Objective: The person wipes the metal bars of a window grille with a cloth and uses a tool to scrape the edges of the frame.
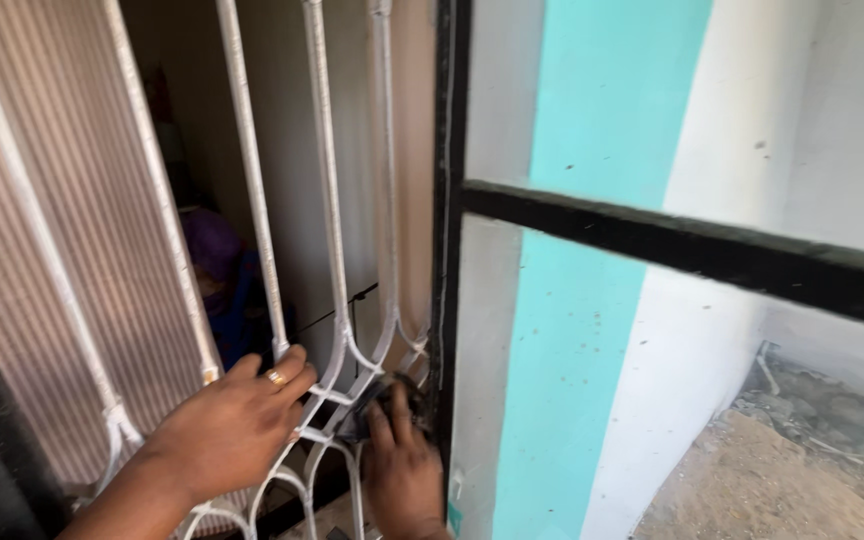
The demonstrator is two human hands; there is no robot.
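Low in the head view, a small dark cloth [374, 412] is bunched against the white metal grille [332, 230], near where its curved bars meet the black frame [449, 200]. Its colour is grey-black and its shape is crumpled. The right hand [402, 465] presses it with fingers folded over the top, its grip shut on it. The left hand [237, 425], wearing a ring, wraps a bar beside it. Rightward past the frame stand a turquoise-and-white wall [592, 300] and open sandy ground [782, 480].
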